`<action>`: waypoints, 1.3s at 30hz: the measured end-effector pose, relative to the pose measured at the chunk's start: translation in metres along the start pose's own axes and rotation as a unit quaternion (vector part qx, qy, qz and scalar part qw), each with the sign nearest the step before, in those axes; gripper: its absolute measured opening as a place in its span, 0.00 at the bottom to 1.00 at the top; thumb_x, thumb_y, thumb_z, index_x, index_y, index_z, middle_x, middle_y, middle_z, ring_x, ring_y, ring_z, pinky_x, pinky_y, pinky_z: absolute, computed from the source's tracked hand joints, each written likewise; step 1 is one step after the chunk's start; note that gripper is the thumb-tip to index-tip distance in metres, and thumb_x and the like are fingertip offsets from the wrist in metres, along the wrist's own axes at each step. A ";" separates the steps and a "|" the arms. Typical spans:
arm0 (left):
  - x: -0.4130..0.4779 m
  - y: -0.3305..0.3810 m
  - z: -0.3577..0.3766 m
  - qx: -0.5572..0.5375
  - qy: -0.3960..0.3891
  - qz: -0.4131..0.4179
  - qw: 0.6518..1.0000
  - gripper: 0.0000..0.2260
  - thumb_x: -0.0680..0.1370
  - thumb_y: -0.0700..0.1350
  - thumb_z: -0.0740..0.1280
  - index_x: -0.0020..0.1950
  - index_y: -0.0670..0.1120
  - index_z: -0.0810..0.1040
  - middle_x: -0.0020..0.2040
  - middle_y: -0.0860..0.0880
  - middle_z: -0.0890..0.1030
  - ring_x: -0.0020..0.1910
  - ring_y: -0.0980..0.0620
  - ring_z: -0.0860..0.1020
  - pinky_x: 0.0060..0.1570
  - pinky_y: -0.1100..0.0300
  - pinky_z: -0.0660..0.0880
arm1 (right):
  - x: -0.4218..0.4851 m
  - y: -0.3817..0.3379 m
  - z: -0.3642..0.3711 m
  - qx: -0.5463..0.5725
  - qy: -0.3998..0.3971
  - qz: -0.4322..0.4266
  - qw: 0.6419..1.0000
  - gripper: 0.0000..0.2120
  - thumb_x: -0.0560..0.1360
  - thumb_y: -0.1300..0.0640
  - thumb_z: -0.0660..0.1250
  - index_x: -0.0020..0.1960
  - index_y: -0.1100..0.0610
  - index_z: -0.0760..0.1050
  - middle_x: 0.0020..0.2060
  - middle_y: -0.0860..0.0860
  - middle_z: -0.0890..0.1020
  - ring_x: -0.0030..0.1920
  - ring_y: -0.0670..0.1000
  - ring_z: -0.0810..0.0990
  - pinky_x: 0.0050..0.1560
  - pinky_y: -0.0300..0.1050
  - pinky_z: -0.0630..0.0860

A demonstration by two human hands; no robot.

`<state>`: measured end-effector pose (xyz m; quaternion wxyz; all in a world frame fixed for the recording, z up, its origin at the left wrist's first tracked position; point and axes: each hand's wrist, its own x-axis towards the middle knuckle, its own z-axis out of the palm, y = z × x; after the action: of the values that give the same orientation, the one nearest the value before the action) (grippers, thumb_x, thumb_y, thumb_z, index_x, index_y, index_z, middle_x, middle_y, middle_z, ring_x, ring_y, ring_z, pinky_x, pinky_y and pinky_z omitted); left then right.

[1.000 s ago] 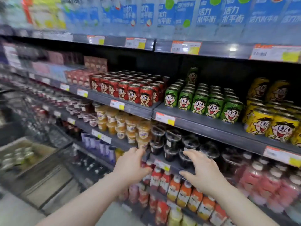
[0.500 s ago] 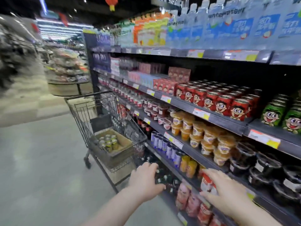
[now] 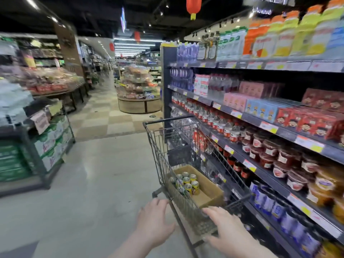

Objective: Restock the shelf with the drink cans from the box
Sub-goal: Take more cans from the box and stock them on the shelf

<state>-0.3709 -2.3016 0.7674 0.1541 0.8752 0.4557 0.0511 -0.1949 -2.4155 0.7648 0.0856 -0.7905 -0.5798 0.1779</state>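
Note:
An open cardboard box (image 3: 210,187) sits inside a wire shopping cart (image 3: 163,146) beside the shelving. Several yellow and green drink cans (image 3: 187,183) stand in the box's far end; its near end is bare. My left hand (image 3: 154,220) hovers with spread fingers just left of the cart's near corner. My right hand (image 3: 225,228) reaches with straight fingers over the cart's near rim, close to the box. Neither hand holds anything. The shelf (image 3: 260,125) on the right carries bottles, cartons and jars.
The cart stands tight against the shelving on the right. A stack of green and white cartons (image 3: 50,142) on a rack stands at the left. A round display stand (image 3: 138,94) sits down the aisle. Grey floor (image 3: 104,174) lies between the racks.
My view has swung left from the can shelf to the aisle and cart. Both hands have left the shelf and come down toward the cart's near end.

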 end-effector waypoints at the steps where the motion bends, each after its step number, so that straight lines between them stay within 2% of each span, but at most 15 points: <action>1: 0.011 -0.008 -0.002 0.001 -0.003 -0.001 1.000 0.28 0.73 0.58 0.63 0.72 0.56 0.62 0.69 0.53 0.67 0.70 0.51 0.65 0.68 0.55 0.62 | 0.016 -0.005 0.001 0.000 -0.005 -0.005 1.000 0.35 0.71 0.41 0.64 0.74 0.42 0.54 0.73 0.41 0.58 0.74 0.45 0.55 0.74 0.54 0.55; 6: 0.070 -0.035 -0.003 -0.012 -0.044 -0.011 0.999 0.30 0.73 0.60 0.63 0.73 0.56 0.59 0.71 0.53 0.63 0.72 0.51 0.61 0.70 0.56 0.60 | 0.086 -0.015 -0.005 0.032 -0.026 0.003 0.999 0.33 0.72 0.41 0.64 0.73 0.40 0.54 0.73 0.40 0.58 0.74 0.44 0.57 0.74 0.52 0.55; 8: 0.096 -0.043 -0.002 -0.015 -0.064 -0.017 0.998 0.30 0.73 0.60 0.63 0.73 0.56 0.59 0.72 0.53 0.62 0.72 0.51 0.61 0.70 0.56 0.60 | 0.112 -0.014 -0.010 0.056 -0.044 0.007 0.997 0.33 0.70 0.36 0.64 0.71 0.38 0.54 0.73 0.39 0.58 0.74 0.45 0.56 0.74 0.52 0.54; 9: 0.110 -0.047 -0.002 -0.016 -0.072 -0.017 0.997 0.30 0.73 0.60 0.63 0.73 0.56 0.59 0.72 0.53 0.62 0.72 0.52 0.61 0.70 0.55 0.60 | 0.126 -0.013 -0.012 0.071 -0.054 0.008 0.996 0.35 0.66 0.29 0.64 0.68 0.35 0.54 0.73 0.39 0.58 0.73 0.45 0.57 0.74 0.51 0.54; 11: 0.143 -0.053 -0.002 -0.020 -0.080 -0.020 0.996 0.29 0.73 0.59 0.64 0.72 0.56 0.59 0.72 0.52 0.62 0.72 0.51 0.62 0.69 0.55 0.61 | 0.159 -0.005 -0.017 0.099 -0.054 0.006 0.994 0.43 0.53 0.18 0.55 0.64 0.33 0.53 0.72 0.39 0.59 0.73 0.44 0.58 0.73 0.49 0.56; 13: 0.179 -0.058 -0.004 -0.024 -0.082 -0.033 0.996 0.29 0.73 0.59 0.64 0.72 0.57 0.59 0.72 0.53 0.62 0.70 0.50 0.64 0.68 0.55 0.61 | 0.199 0.015 -0.018 0.117 -0.051 0.017 0.992 0.56 0.40 0.17 0.45 0.66 0.34 0.54 0.72 0.39 0.59 0.72 0.43 0.59 0.72 0.45 0.58; 14: 0.198 -0.059 -0.005 -0.023 -0.083 -0.037 0.996 0.29 0.73 0.59 0.64 0.72 0.57 0.59 0.71 0.53 0.62 0.70 0.50 0.65 0.68 0.56 0.62 | 0.218 0.023 -0.022 0.129 -0.054 0.019 0.990 0.58 0.37 0.17 0.44 0.66 0.34 0.54 0.72 0.40 0.59 0.72 0.44 0.59 0.72 0.44 0.58; 15: 0.217 -0.060 -0.006 -0.021 -0.084 -0.038 0.996 0.28 0.73 0.58 0.64 0.71 0.58 0.59 0.71 0.54 0.63 0.69 0.50 0.65 0.68 0.56 0.62 | 0.240 0.028 -0.028 0.147 -0.060 0.021 0.987 0.53 0.40 0.17 0.46 0.64 0.33 0.52 0.72 0.40 0.59 0.72 0.44 0.59 0.71 0.42 0.58; 17: 0.256 -0.058 -0.011 -0.022 -0.086 -0.040 0.995 0.27 0.74 0.58 0.65 0.70 0.58 0.60 0.71 0.54 0.63 0.70 0.51 0.65 0.67 0.58 0.62 | 0.277 0.034 -0.043 0.171 -0.054 0.024 0.983 0.37 0.54 0.20 0.56 0.59 0.30 0.51 0.70 0.39 0.61 0.72 0.44 0.60 0.70 0.40 0.59; 18: 0.276 -0.057 -0.014 -0.024 -0.084 -0.043 0.995 0.27 0.74 0.57 0.65 0.70 0.58 0.60 0.71 0.55 0.63 0.69 0.51 0.65 0.67 0.58 0.62 | 0.295 0.042 -0.047 0.177 -0.046 0.031 0.983 0.31 0.61 0.24 0.60 0.60 0.30 0.54 0.69 0.39 0.62 0.71 0.45 0.62 0.70 0.40 0.60; 20: 0.316 -0.051 -0.020 -0.027 -0.071 -0.042 0.996 0.26 0.74 0.57 0.64 0.70 0.58 0.62 0.70 0.55 0.65 0.69 0.52 0.66 0.66 0.60 0.62 | 0.332 0.061 -0.046 0.154 -0.042 0.054 0.986 0.30 0.70 0.35 0.64 0.69 0.38 0.58 0.70 0.42 0.64 0.70 0.46 0.64 0.69 0.44 0.63; 24: 0.390 -0.037 -0.012 -0.026 -0.062 -0.014 0.998 0.25 0.74 0.57 0.65 0.69 0.54 0.65 0.67 0.55 0.69 0.66 0.54 0.69 0.62 0.65 0.64 | 0.393 0.105 -0.041 0.129 -0.037 0.079 0.988 0.31 0.74 0.43 0.64 0.73 0.46 0.58 0.72 0.45 0.65 0.71 0.48 0.65 0.68 0.46 0.65; 32: 0.496 -0.039 0.042 -0.011 -0.157 0.011 0.988 0.26 0.72 0.56 0.67 0.68 0.52 0.68 0.65 0.51 0.73 0.64 0.51 0.72 0.61 0.60 0.69 | 0.457 0.162 -0.005 0.145 -0.070 0.166 0.973 0.33 0.73 0.43 0.65 0.74 0.49 0.58 0.72 0.48 0.65 0.71 0.50 0.66 0.69 0.49 0.66; 36: 0.554 -0.044 0.078 -0.005 -0.214 0.058 0.975 0.25 0.72 0.54 0.68 0.68 0.51 0.69 0.63 0.50 0.74 0.62 0.50 0.73 0.61 0.56 0.71 | 0.481 0.176 0.028 0.161 -0.093 0.221 0.957 0.31 0.74 0.44 0.65 0.73 0.50 0.59 0.71 0.50 0.66 0.70 0.51 0.67 0.68 0.45 0.66; 39: 0.599 -0.054 0.106 0.028 -0.263 0.105 0.959 0.28 0.72 0.56 0.67 0.70 0.49 0.67 0.65 0.50 0.73 0.65 0.49 0.71 0.62 0.57 0.69 | 0.501 0.176 0.056 0.174 -0.123 0.271 0.939 0.31 0.75 0.46 0.64 0.74 0.51 0.57 0.71 0.52 0.65 0.70 0.52 0.66 0.69 0.45 0.65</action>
<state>-0.0421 -1.8090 0.6192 0.2372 0.9048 0.3057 -0.1778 0.0724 -2.0000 0.5615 0.0982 -0.8622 -0.3101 0.3884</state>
